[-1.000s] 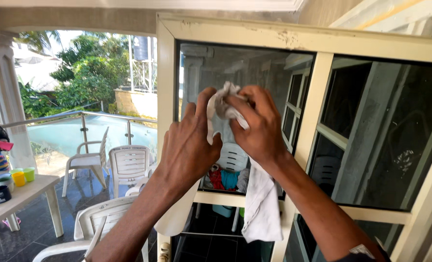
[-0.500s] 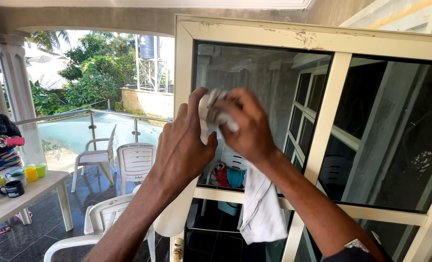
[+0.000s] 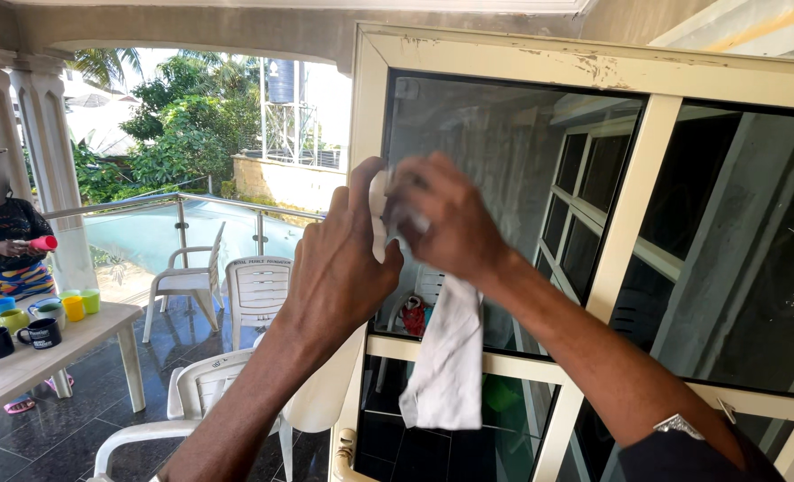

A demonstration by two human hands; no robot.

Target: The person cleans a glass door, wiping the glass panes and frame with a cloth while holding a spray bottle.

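I am bunching the white cloth [image 3: 446, 357] at the window pane [image 3: 504, 161]'s upper left corner | left hand [image 3: 339, 268] and right hand [image 3: 446, 223] both pinching it | advice: gathering a firm, flat wad, loose tail hanging clear of glass.

cloth [image 3: 446, 357]: white | window frame [image 3: 633, 187]: cream (paint chipped) | chairs [image 3: 258, 290]: white
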